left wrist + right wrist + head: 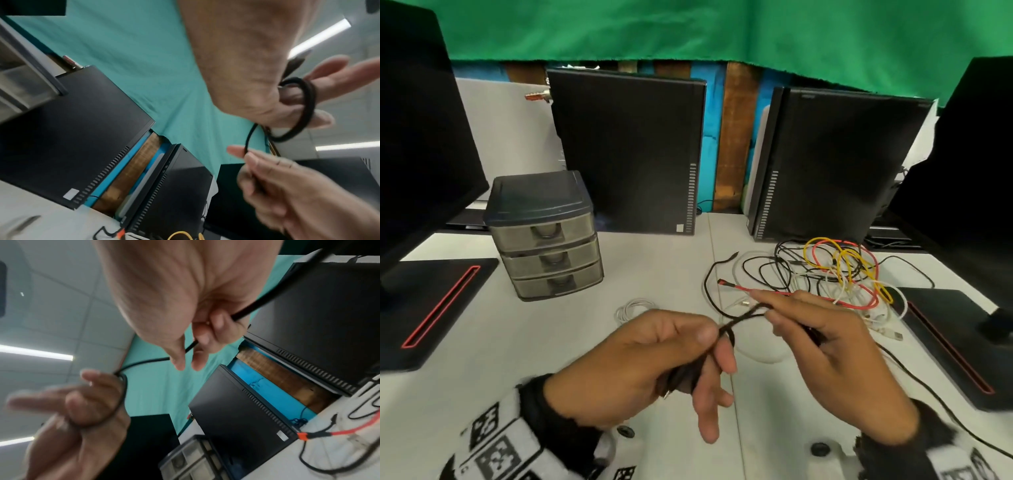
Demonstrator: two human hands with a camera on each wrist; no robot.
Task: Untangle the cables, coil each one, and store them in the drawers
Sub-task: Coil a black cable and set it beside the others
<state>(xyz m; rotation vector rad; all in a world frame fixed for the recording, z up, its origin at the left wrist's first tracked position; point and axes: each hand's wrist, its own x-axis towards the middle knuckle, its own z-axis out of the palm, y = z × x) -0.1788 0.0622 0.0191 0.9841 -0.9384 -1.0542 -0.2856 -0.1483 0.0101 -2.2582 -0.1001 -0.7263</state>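
The left hand (654, 356) is raised above the near middle of the white table (647, 267). Its thumb and forefinger pinch a thin black cable (743, 317), and several turns of that cable are looped round the fingers (320, 116), as the left wrist view shows. The lower fingers of this hand extend loosely downward.

The right hand (832, 356) is just to the right of the left hand, at about the same height. Its thumb and fingertips pinch the same black cable a short way along from the coil; a short span runs between the two grips. Past the right hand the cable falls to the table and trails away to the near right edge.

A tangle of loose cables (839, 274), black, white, yellow and red, lies on the table on the far side of the right hand, apart from both hands. A red cable with a red plug (722, 282) projects leftward from it. A small coiled white cable (633, 308) lies on the table just beyond the left hand.

A grey translucent plastic drawer unit with three drawers (548, 236) stands at the far left of the table; all three drawers are closed. Two black computer towers (630, 150) stand upright along the far edge. A black monitor base with a red stripe (431, 308) sits at each side.
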